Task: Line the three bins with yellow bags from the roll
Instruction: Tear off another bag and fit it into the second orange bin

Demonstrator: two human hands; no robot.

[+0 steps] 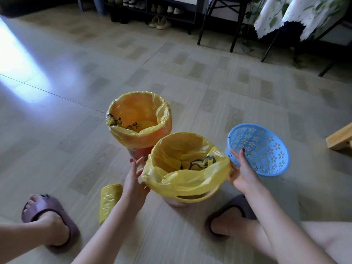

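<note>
Two bins on the floor wear yellow bags. The farther, orange bin [142, 151] has its bag [140, 119] folded over the rim. In the nearer bin [190, 199] a second yellow bag [185, 168] hangs loosely over the rim. My left hand [134, 180] touches that bag's left side with straight fingers. On the bag's right side rests my right hand [242, 172], fingers straight. A blue perforated bin [261, 149] with no bag leans tilted just behind my right hand. The yellow bag roll [109, 201] lies on the floor beside my left forearm.
My feet in purple slippers [50, 220] [231, 212] flank the bins. A wooden stool corner [340, 138] sits at the right edge. A shoe rack [152, 10], a black chair [221, 21] and a cloth-covered table [304, 14] stand at the back. Bright light patch lies on the left floor.
</note>
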